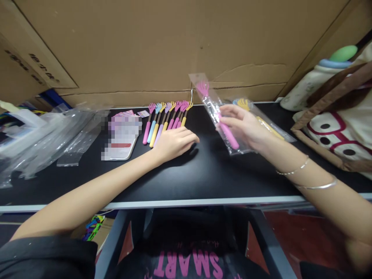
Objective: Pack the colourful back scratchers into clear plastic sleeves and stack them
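Observation:
My right hand point(244, 126) pinches a pink back scratcher point(228, 131) inside a clear plastic sleeve, tilted above the table with its claw end up and away from me. Behind that hand, another sleeve holds a yellow back scratcher point(273, 130) and a blue claw tip beside it. My left hand point(177, 141) hovers low over the black tabletop with loosely bent fingers and nothing visible in them. It covers some handles in a row of several back scratchers point(155, 122), coloured pink, blue, yellow and purple, their claws pointing to the back.
Clear empty sleeves point(72, 135) are heaped at the left. A phone point(124, 147), partly pixelated, lies near pink cards point(124, 114). Cardboard point(139, 46) walls the back. At the right stand a white bottle point(305, 85) and a bag with a glasses pattern point(334, 131).

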Demonstrator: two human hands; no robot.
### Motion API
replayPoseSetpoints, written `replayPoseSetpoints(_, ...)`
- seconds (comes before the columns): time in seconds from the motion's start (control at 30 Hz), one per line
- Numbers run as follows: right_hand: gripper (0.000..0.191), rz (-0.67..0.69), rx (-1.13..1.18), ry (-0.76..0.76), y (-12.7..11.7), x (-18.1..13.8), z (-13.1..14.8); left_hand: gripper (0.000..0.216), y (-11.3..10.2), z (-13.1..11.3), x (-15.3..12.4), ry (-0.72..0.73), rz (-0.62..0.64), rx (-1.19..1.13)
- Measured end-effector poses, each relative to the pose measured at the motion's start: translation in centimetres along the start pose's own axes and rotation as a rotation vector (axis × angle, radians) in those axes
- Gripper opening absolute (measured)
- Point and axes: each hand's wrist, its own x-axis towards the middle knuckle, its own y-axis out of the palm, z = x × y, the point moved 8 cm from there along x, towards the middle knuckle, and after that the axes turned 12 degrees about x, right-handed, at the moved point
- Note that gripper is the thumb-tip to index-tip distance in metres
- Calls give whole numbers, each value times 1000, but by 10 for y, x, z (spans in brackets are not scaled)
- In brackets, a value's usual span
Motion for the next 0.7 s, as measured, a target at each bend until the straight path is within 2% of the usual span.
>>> replayPoseSetpoints(0.1, 31, -103, 29, -42, -20, 2, 32, 20, 11, 0, -2, 7, 88, -8)
replayPoseSetpoints(0.17, 37, -156, 10, -56, -35, 0, 52, 21, 14, 1, -4, 5, 119, -23)
replayPoseSetpoints(0.3, 49, -307, -249, -74, -82, -9, 76, 21, 17, 0, -4, 19, 133, -64)
replayPoseSetpoints(0.4, 53, -437, -356, -34, -123, -17, 76, 22, 17, 0, -4, 27, 128, -83)
replayPoseSetpoints(0.5, 53, -527, -335, 73, -153, -25, 62, 22, 17, 0, -3, 25, 126, -88)
replayPoseSetpoints(0.6, 51, -574, -332, 182, -165, -32, 48, 24, 16, 1, -4, 18, 127, -99)
replayPoseSetpoints(0.7, 51, -535, -405, 242, -169, -34, 39, 26, 17, 2, -4, 11, 132, -108)
